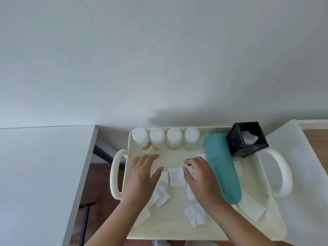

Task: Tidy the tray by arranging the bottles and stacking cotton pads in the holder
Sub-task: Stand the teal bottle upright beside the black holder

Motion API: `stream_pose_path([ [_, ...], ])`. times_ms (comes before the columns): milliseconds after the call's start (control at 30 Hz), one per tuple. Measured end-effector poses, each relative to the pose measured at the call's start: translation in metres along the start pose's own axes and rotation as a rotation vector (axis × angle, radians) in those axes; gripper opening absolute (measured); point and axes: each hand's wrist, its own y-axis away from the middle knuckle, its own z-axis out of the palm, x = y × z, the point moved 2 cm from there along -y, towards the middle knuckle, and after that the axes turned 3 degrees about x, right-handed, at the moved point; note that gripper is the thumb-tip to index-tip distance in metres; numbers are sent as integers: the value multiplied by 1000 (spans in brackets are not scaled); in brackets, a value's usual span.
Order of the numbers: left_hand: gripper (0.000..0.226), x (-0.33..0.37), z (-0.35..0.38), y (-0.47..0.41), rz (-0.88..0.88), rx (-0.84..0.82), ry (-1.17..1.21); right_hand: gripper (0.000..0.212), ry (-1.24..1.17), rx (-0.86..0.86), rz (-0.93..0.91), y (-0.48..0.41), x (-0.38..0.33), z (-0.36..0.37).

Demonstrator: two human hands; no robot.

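A cream perforated tray (174, 225) holds several white-capped bottles (166, 138) standing in a row along its far edge. A teal bottle (221, 166) lies on its side to the right. The black square holder (248, 139) stands at the far right corner with a white pad inside. Several white cotton pads (176, 176) lie scattered on the tray floor. My left hand (143, 173) rests flat with fingers spread, just left of the centre pad. My right hand (198, 174) hovers at that pad's right edge, fingers apart. Neither hand holds anything.
The tray has looped handles on the left (114, 174) and right (282, 173). White tabletops flank it on both sides (35, 174), with a gap showing wooden floor at the left. A pale wall fills the upper view.
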Motion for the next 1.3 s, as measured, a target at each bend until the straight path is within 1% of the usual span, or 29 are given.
stream_pose_path([
  [67, 36, -11, 2, 13, -107, -39, 63, 17, 58, -56, -19, 5, 1, 6],
  [100, 35, -15, 4, 19, -132, -63, 66, 18, 88, -77, -28, 8, 2, 9],
  [233, 33, -23, 9, 39, -133, -173, 1, 20, 188, -122, -22, 21, 3, 14],
  [367, 31, -20, 13, 47, -104, -198, -10, 20, 218, -99, -27, 32, 1, 10],
  [500, 32, -7, 22, 50, -13, -198, 2, 19, 212, -19, -16, 43, -2, -3],
  [667, 34, 13, 39, 46, 115, -268, 14, 21, 294, 184, 31, 55, 0, -27],
  [733, 35, 21, 48, 42, 190, -297, -9, 24, 339, 257, 77, 61, 6, -36],
  [833, 40, 31, 63, 36, 301, -336, -59, 32, 368, 321, 196, 68, 16, -43],
  [933, 50, 40, 78, 30, 354, -407, -90, 44, 313, 332, 292, 74, 26, -45],
  [1033, 63, 49, 91, 20, 368, -447, -103, 63, 252, 264, 378, 79, 33, -43],
  [1133, 73, 62, 98, 5, 400, -444, -91, 81, 205, 207, 447, 82, 38, -38],
  [1200, 77, 72, 100, -8, 470, -429, -117, 85, 182, 212, 470, 83, 40, -37],
  [1300, 77, 82, 102, -22, 591, -426, -175, 86, 152, 242, 476, 83, 44, -37],
])
